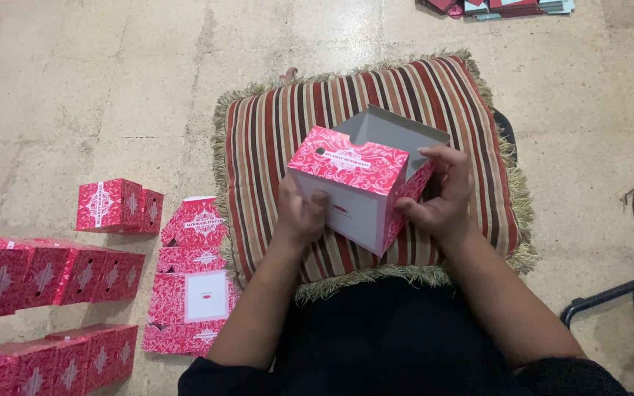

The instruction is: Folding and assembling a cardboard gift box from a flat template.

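Striped cushion (pixel 434 95) on floor, both hands – left (pixel 301 213), right (pixel 442 194) – gripping pink box (pixel 350 183) (tilted)

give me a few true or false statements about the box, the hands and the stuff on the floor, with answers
1. Both hands hold the box. True: the left hand and right hand grip the pink and white box from either side.
2. The box is closed on every side. False: its far end is open and shows a grey inside.
3. The box is over a striped cushion. True.
4. Finished boxes stand in rows on the right. False: they are on the floor at the left.
5. A flat unfolded box lies left of the cushion. True.
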